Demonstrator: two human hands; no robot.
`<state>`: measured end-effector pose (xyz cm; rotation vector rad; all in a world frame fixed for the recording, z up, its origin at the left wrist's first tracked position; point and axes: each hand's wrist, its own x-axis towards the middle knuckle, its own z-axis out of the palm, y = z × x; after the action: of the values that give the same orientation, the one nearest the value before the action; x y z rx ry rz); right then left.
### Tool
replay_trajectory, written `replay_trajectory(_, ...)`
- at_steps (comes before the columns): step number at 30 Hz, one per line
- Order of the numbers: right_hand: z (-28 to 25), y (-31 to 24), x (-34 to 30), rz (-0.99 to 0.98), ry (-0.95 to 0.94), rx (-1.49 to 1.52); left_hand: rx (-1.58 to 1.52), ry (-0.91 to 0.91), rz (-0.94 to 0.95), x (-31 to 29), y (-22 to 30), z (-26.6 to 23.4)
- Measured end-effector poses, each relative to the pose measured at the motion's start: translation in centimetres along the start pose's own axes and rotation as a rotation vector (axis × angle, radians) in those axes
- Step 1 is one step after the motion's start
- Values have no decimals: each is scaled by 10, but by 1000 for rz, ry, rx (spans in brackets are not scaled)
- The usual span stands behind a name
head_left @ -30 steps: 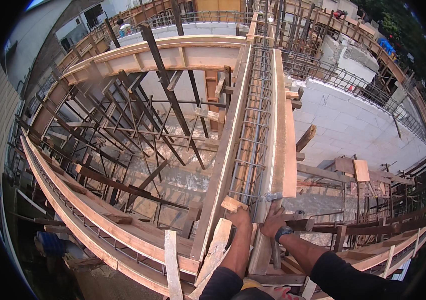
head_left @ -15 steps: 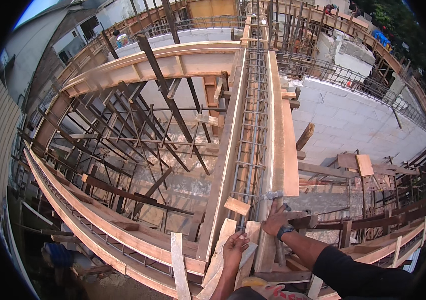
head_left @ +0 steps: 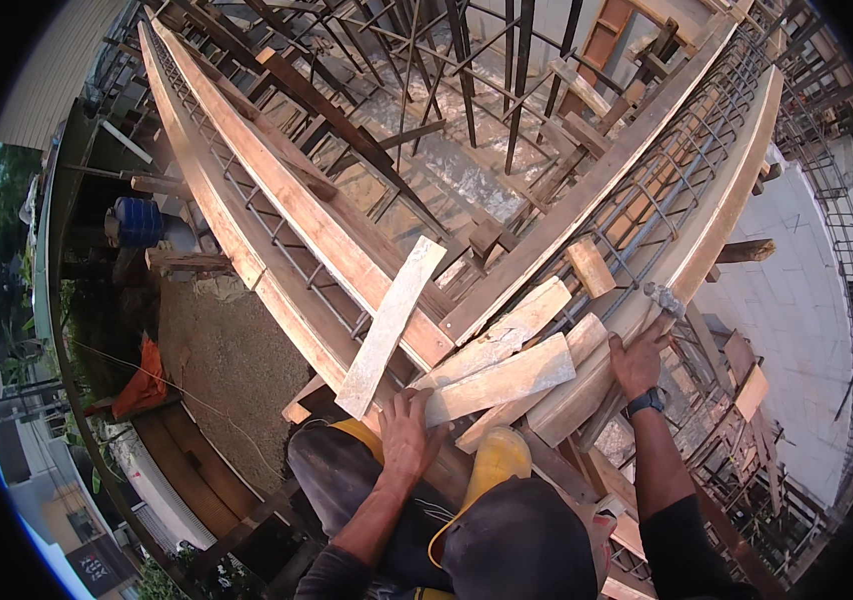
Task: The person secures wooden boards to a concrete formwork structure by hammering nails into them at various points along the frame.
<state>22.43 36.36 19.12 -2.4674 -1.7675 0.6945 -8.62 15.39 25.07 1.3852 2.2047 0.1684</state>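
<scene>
Both grips are unclear: the left hand [head_left: 408,435] has moved to a pale board [head_left: 502,380], bringing it within grasp, while the right hand [head_left: 639,362] stays at the formwork [head_left: 707,235].

Blue cylinder [head_left: 139,222], orange sheet [head_left: 142,380] — beside gravel [head_left: 232,350], white block wall [head_left: 777,265]

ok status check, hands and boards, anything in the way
Left hand at end of short pale board, grip unclear. Right hand at formwork side, by apparent hammer head. Wood block over rebar.
</scene>
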Motion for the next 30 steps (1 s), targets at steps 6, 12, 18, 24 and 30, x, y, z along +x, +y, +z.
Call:
replay_trajectory(6, 5, 18, 15, -43, 59, -31, -34, -53, 46, 12, -2, 29)
replay_trajectory(12, 4, 21, 22, 2, 179, -106, -105, -62, 81, 15, 1, 41)
replay_trajectory(18, 18, 8, 10, 2, 275, -92, -60, -120, 136, 18, -10, 16)
replay_trajectory(24, 18, 2, 5, -54, 323, -51, -89, 109, 184, 24, -39, -65)
replay_trajectory(30, 21, 12, 9, -76, 310, -74, 19, 535, -70, 91, -143, -125)
